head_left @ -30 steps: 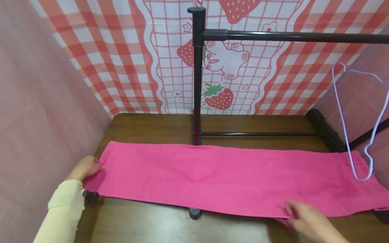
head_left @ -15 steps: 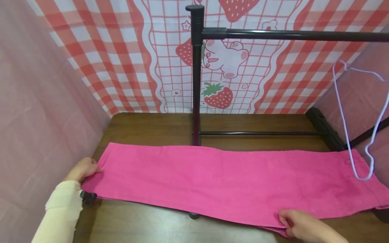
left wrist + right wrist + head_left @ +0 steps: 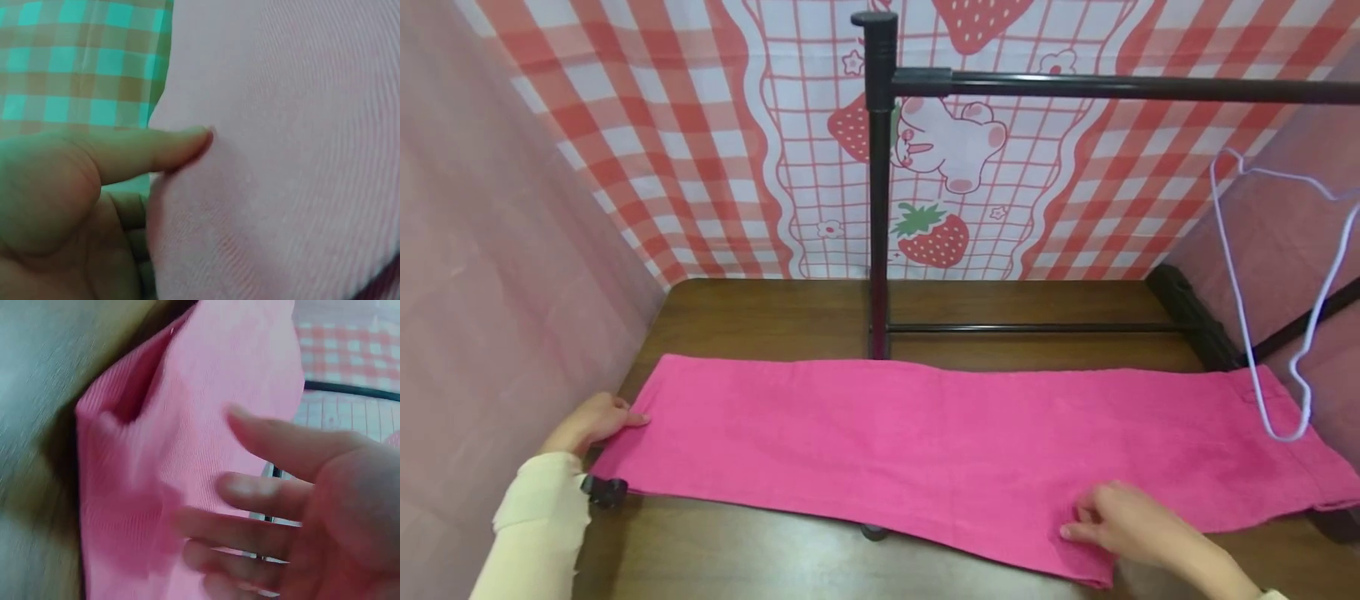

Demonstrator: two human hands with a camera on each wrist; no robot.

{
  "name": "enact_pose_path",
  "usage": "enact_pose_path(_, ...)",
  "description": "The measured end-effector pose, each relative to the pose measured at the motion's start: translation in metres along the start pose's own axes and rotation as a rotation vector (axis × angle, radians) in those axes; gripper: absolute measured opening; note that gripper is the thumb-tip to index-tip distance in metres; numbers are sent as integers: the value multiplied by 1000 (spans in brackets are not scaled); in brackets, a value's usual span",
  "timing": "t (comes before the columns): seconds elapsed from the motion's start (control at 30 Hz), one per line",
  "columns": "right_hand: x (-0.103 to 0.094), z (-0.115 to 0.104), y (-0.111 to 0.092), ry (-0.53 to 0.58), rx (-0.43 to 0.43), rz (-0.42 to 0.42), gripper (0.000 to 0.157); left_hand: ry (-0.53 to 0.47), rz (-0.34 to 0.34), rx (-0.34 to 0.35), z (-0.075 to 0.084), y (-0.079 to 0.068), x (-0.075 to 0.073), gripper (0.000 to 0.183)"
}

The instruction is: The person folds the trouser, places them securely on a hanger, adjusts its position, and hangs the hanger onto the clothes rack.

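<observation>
Pink trousers (image 3: 850,433) lie lengthwise in a long folded strip, the hem at the left and the waist end with its belt loop at the right. At the hem my left hand (image 3: 597,419) pinches the cloth; in the left wrist view the thumb (image 3: 156,150) lies on top and the fingers are partly hidden below. My right hand (image 3: 1123,521) hovers close over the near edge, beside a corner that juts toward me. In the right wrist view its fingers (image 3: 244,487) are spread apart and hold nothing, with a gaping fold of cloth nearby.
A black clothes rack's upright (image 3: 880,208) stands behind the trousers, its top bar (image 3: 1075,85) running right. A lavender hanger (image 3: 1285,437) overlaps the waist end. The wooden table (image 3: 760,321) meets a strawberry-print checked backdrop (image 3: 700,167); a pink curtain (image 3: 512,250) borders the left.
My right hand drew the near edge of the trousers toward me, then let go and lifted slightly away. My left hand keeps its pinch at the hem.
</observation>
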State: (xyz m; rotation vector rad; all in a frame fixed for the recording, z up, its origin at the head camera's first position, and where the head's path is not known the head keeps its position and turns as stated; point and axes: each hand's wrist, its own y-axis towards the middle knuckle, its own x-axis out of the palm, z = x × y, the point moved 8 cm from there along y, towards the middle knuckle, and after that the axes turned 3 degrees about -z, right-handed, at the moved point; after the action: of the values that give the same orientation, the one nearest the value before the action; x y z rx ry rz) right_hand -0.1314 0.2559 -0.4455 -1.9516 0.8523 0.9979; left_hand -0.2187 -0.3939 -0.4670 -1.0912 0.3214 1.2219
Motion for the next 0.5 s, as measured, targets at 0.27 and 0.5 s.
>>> enact_pose_path(0.27,-20,-107,14,-336,-260,296,41,52,-40,39,5,4,4,56)
enact_pose_path(0.5,20,-147,45,-356,-421,83,58,45,-34,36,7,1,4,38)
